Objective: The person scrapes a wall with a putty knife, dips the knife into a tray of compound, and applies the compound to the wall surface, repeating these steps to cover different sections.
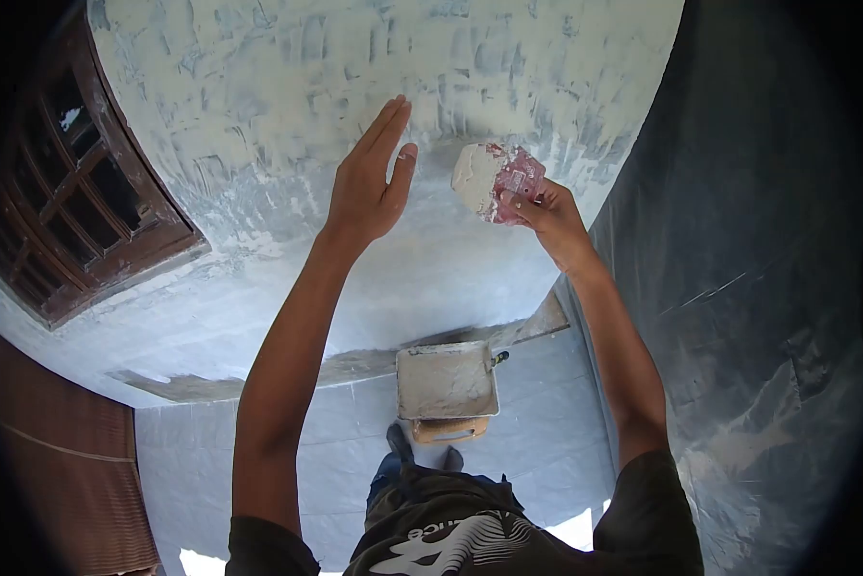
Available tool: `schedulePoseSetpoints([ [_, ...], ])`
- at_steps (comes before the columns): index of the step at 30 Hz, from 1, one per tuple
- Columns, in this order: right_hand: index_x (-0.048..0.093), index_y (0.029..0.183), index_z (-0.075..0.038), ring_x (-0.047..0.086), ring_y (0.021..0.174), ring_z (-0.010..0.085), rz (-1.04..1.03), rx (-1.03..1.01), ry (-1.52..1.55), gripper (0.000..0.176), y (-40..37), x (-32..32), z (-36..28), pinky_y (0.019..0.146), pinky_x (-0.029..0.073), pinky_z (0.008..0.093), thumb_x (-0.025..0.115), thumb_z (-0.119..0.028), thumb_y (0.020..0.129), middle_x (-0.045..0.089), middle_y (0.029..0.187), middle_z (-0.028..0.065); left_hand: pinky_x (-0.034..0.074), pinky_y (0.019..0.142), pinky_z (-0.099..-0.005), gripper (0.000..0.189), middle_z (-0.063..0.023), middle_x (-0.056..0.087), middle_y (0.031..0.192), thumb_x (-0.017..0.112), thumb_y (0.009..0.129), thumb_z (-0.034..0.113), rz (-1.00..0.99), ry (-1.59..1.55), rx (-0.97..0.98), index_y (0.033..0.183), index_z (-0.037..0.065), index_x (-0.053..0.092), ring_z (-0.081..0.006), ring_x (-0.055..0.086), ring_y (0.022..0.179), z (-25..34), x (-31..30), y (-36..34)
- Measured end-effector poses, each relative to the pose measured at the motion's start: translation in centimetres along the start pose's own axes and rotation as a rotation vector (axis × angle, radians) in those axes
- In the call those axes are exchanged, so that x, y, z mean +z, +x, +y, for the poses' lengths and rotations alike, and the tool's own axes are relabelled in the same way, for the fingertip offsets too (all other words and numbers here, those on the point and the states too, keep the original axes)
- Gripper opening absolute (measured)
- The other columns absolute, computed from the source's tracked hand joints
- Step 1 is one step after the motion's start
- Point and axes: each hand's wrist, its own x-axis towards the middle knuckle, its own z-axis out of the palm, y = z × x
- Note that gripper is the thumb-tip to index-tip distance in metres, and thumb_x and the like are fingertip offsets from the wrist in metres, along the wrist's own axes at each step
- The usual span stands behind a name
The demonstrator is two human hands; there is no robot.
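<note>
My left hand (369,187) is raised flat before the wall (383,259), its fingers stretched out and the thumb apart, holding nothing. In my right hand (551,216) is a red scraper (518,182), pinched between thumb and fingers. Off-white paste covers the scraper's left part. The upper wall shows patchy yellowish-white coating, the lower part is smoother and pale grey. Below my hands, a square tray (448,381) filled with whitish paste rests on a light brown support (448,429).
A brown wooden window (85,192) is set in the wall at the left. Dark plastic sheeting (739,288) hangs along the right. Grey sheeting (537,432) covers the floor. A ribbed brown panel (61,451) stands at the lower left.
</note>
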Motion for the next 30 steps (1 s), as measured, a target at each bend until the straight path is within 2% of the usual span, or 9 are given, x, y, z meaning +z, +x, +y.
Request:
schedulePoseSetpoints([
  [4, 0.065, 0.115, 0.002, 0.068, 0.096, 0.0137, 0.01, 0.157, 0.044, 0.025, -3.3, 1.0, 6.1, 0.091, 0.056, 0.0324, 0.067, -0.011, 0.094, 0.07, 0.106, 0.0084, 0.04, 0.112, -0.042, 0.045, -0.0211, 0.048, 0.147, 0.048, 0.1, 0.014, -0.075, -0.114, -0.134, 0.142, -0.001, 0.048, -0.0361, 0.047, 0.136, -1.4, 4.0, -7.1],
  [6, 0.065, 0.117, 0.004, 0.067, 0.092, 0.0134, 0.035, 0.228, 0.104, 0.024, -5.0, 1.4, 9.2, 0.082, 0.057, 0.0313, 0.064, -0.007, 0.095, 0.071, 0.103, 0.0087, 0.04, 0.112, -0.0421, 0.044, -0.0215, 0.049, 0.147, 0.048, 0.1, 0.013, -0.105, -0.177, -0.2, 0.141, -0.002, 0.049, -0.0364, 0.048, 0.135, -2.2, 5.9, -10.5],
  [9, 0.064, 0.115, 0.005, 0.067, 0.092, 0.0143, 0.071, 0.424, 0.108, 0.024, -7.8, 2.0, 14.6, 0.084, 0.058, 0.0319, 0.064, -0.009, 0.095, 0.07, 0.103, 0.0097, 0.041, 0.111, -0.0423, 0.043, -0.0225, 0.051, 0.144, 0.048, 0.1, 0.012, -0.146, -0.242, -0.259, 0.14, -0.002, 0.05, -0.0371, 0.049, 0.134, -2.8, 8.4, -16.3],
  [13, 0.066, 0.112, 0.002, 0.066, 0.085, 0.0128, 0.102, 0.606, 0.048, 0.022, -12.3, 2.9, 22.7, 0.074, 0.056, 0.0289, 0.066, -0.012, 0.096, 0.069, 0.095, 0.0069, 0.041, 0.111, -0.0426, 0.041, -0.0237, 0.053, 0.142, 0.047, 0.1, 0.012, -0.264, -0.319, -0.461, 0.139, -0.003, 0.051, -0.0377, 0.05, 0.133, -3.1, 11.0, -24.2],
  [20, 0.066, 0.107, 0.0, 0.062, 0.079, 0.0101, 0.052, 0.852, -0.033, 0.021, -21.3, 4.7, 35.4, 0.073, 0.052, 0.028, 0.069, -0.015, 0.092, 0.068, 0.088, 0.0036, 0.041, 0.111, -0.0424, 0.041, -0.0272, 0.055, 0.137, 0.046, 0.1, 0.011, -0.452, -0.38, -0.778, 0.137, -0.006, 0.052, -0.0393, 0.051, 0.132, -4.3, 12.2, -37.5],
  [23, 0.067, 0.104, -0.001, 0.062, 0.08, 0.0085, 0.04, 0.92, -0.017, 0.02, -24.9, 5.0, 39.6, 0.074, 0.051, 0.0287, 0.069, -0.016, 0.091, 0.068, 0.087, 0.0024, 0.04, 0.11, -0.042, 0.041, -0.0278, 0.056, 0.137, 0.045, 0.1, 0.011, -0.46, -0.395, -0.817, 0.136, -0.007, 0.052, -0.0402, 0.051, 0.131, -4.4, 12.3, -42.1],
  [26, 0.067, 0.105, -0.002, 0.064, 0.079, 0.0137, -0.044, 0.861, -0.157, 0.022, -27.9, 5.1, 44.2, 0.074, 0.051, 0.0322, 0.067, -0.02, 0.093, 0.069, 0.087, 0.0056, 0.041, 0.109, -0.0419, 0.041, -0.0286, 0.055, 0.136, 0.045, 0.1, 0.012, -0.53, -0.397, -0.933, 0.136, -0.007, 0.053, -0.0411, 0.052, 0.13, -4.5, 13.0, -46.1],
  [28, 0.065, 0.115, 0.002, 0.068, 0.087, 0.019, -0.107, 0.74, -0.4, 0.022, -29.0, 5.8, 45.9, 0.078, 0.053, 0.0342, 0.061, -0.007, 0.095, 0.072, 0.097, 0.0088, 0.041, 0.109, -0.0419, 0.041, -0.0292, 0.055, 0.136, 0.045, 0.1, 0.013, -0.559, -0.39, -0.953, 0.135, -0.008, 0.053, -0.0413, 0.053, 0.13, -4.1, 13.5, -48.2],
  [30, 0.065, 0.115, 0.001, 0.068, 0.09, 0.0247, -0.206, 0.776, -0.512, 0.022, -29.0, 6.2, 46.5, 0.08, 0.052, 0.0369, 0.059, -0.007, 0.095, 0.072, 0.098, 0.0131, 0.041, 0.109, -0.0419, 0.041, -0.0298, 0.056, 0.136, 0.045, 0.101, 0.014, -0.587, -0.385, -0.966, 0.135, -0.008, 0.053, -0.0414, 0.053, 0.129, -3.9, 13.9, -49.9],
])
